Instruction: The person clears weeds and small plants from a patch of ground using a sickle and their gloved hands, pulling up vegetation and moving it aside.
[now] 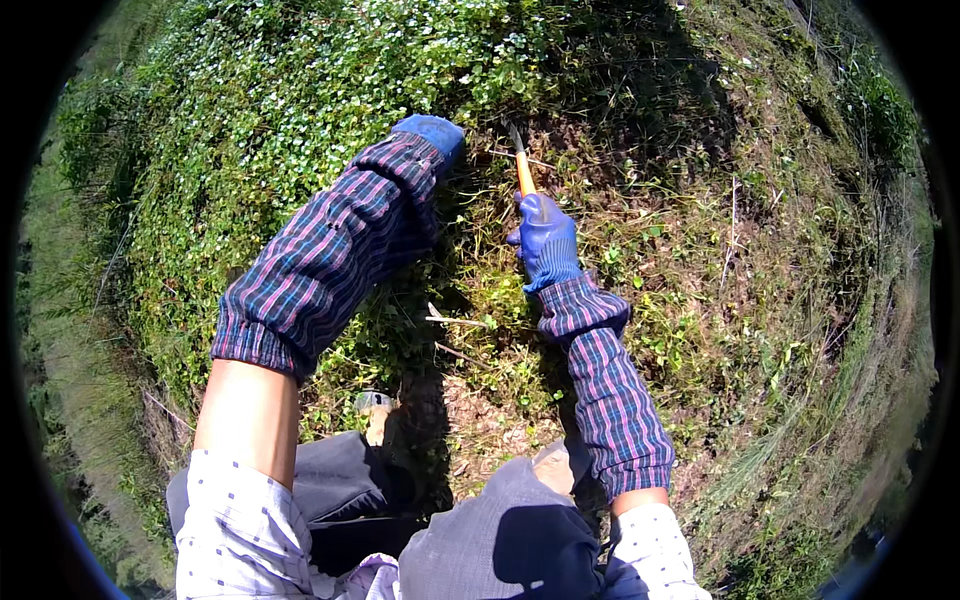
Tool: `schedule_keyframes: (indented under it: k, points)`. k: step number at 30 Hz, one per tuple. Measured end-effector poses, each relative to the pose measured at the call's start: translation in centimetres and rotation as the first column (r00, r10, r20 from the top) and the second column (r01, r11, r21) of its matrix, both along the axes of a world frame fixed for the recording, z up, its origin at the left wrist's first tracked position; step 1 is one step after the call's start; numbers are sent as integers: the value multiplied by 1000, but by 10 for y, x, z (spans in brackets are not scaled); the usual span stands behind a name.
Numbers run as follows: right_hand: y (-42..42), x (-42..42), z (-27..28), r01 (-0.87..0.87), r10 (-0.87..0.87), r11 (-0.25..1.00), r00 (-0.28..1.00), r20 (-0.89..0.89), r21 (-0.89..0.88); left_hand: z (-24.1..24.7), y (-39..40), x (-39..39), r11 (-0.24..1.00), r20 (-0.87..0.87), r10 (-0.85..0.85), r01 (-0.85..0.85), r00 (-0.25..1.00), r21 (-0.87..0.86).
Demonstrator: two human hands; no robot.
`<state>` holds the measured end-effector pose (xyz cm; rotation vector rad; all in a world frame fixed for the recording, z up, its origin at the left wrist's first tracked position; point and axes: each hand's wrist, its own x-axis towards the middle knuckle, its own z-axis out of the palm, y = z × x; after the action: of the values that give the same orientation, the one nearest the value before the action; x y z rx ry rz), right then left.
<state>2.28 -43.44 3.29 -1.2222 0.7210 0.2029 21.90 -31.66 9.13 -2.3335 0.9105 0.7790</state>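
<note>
My right hand (546,229), in a blue-purple coated work glove, is closed around the orange handle of a small hand tool (525,172). Its dark metal head points away from me and lies against the soil; grass partly covers the head, so its exact kind is unclear. My left hand (433,136), in a blue glove, is at the edge of dense low plants (337,97) with small pale flowers or shiny leaves. The back of that glove faces me and its fingers are hidden, so I cannot see whether it grips anything. Plaid sleeve covers reach over both forearms.
Cut or flattened weeds and bare soil (645,247) spread right of the tool. Dry sticks (457,322) lie between my arms. My knees (487,525) and shoes (377,412) are close below. Taller grass (877,112) borders the right side, and shadow falls at the upper right.
</note>
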Motion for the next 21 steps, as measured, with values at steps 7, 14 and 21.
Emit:
schedule_keyframes:
  k: [7,14,21]
  points:
    - [28,-159,33,-65,67,996,997,37,-53,34,52,9,972,-87,89,-106,992,-208]
    - [14,-62,48,147,-145,989,986,79,-20,13,77,13,836,-137,352,-377,926,-400]
    - [18,82,6,-233,239,946,971,-3,-224,17,57,10,911,-109,199,-225,974,-347]
